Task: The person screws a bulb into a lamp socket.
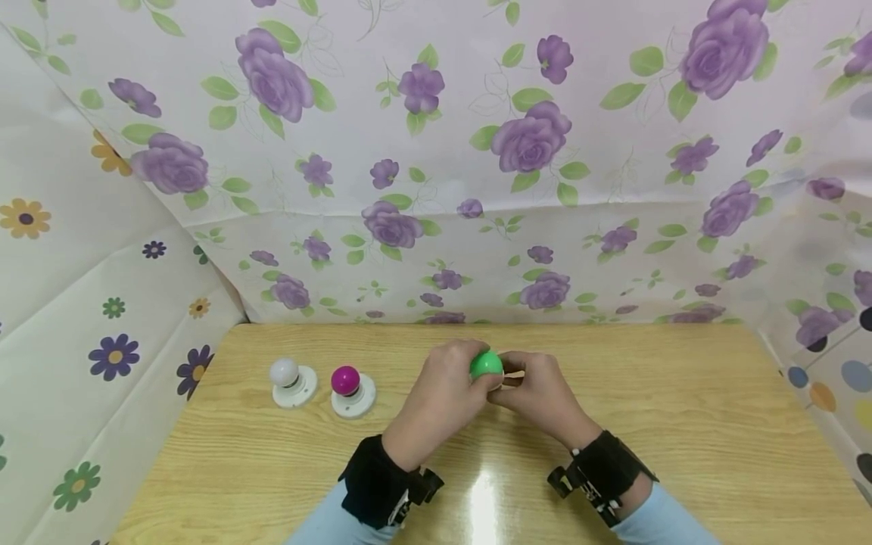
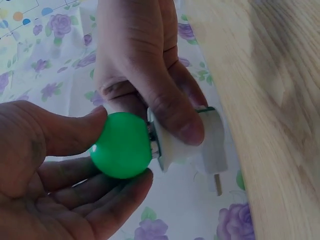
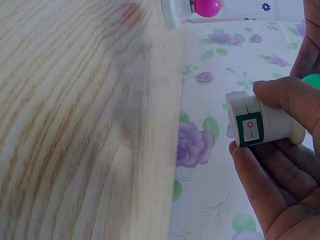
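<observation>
My left hand [image 1: 446,390] pinches a round green bulb [image 2: 122,145] between thumb and fingers. A white plug-in lamp socket [image 2: 182,140] sits in my right hand [image 1: 541,390], thumb on one side and fingers curled on the other. The bulb's metal base shows in a narrow gap at the socket's mouth in the left wrist view. One metal prong [image 2: 218,184] sticks out of the socket's plug end. On the socket's side the right wrist view shows a small rocker switch [image 3: 250,130] in a green frame. Both hands meet over the table, mid-width.
To the left on the wooden table [image 1: 647,424] stand two round white lamp bases, one with a white bulb [image 1: 284,372], the other with a magenta bulb [image 1: 345,381]. A floral sheet [image 1: 436,166] hangs behind the table's back edge, with patterned sheets at both sides.
</observation>
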Available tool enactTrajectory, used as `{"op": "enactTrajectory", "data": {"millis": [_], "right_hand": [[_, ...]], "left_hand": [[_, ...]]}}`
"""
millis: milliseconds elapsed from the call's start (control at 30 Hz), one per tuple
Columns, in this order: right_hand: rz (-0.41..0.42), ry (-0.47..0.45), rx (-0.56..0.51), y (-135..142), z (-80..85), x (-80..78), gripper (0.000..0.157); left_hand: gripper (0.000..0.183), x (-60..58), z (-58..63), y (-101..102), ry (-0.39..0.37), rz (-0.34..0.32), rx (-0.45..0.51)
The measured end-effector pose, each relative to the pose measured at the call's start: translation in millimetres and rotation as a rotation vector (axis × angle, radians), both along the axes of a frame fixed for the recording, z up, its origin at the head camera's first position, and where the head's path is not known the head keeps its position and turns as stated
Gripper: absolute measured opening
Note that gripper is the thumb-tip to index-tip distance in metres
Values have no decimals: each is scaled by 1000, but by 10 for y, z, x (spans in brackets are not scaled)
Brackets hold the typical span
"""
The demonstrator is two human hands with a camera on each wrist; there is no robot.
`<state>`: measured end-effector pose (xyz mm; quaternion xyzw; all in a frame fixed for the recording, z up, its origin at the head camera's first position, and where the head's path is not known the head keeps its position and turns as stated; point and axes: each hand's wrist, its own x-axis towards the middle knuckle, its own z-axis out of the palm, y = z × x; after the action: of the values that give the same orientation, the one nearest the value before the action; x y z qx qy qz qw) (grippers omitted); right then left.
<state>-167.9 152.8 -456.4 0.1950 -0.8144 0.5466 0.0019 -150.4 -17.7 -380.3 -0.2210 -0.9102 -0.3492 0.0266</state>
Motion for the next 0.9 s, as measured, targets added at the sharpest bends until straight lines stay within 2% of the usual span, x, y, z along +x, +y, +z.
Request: {"op": "enactTrajectory", "data": {"millis": [233,333,400,500,600,733,900], "right_hand": [[45,11,9,3,2,9,26],[32,3,11,6,-2,15,28],[18,1,7,9,0,15,29],[-5,0,8,4,16,17,29],[-11,-6,1,-7,34,23,30],[-14,-8,-13,-14,28,24,31],[-8,7,-12,-15,20,27,31]], "left_hand": [[24,-24,22,-47,-67,-111,-25],[35,-29,17,-60,-58,-114,-39],[44,-22,14,-58,-51,-78,-34],[57,-14,-7,-47,-27,10,-13],[60,2,-14,-31,4,94,12],[47,26,-10,-10,17,145,35],[31,40,-9,-2,0,143,66]]}}
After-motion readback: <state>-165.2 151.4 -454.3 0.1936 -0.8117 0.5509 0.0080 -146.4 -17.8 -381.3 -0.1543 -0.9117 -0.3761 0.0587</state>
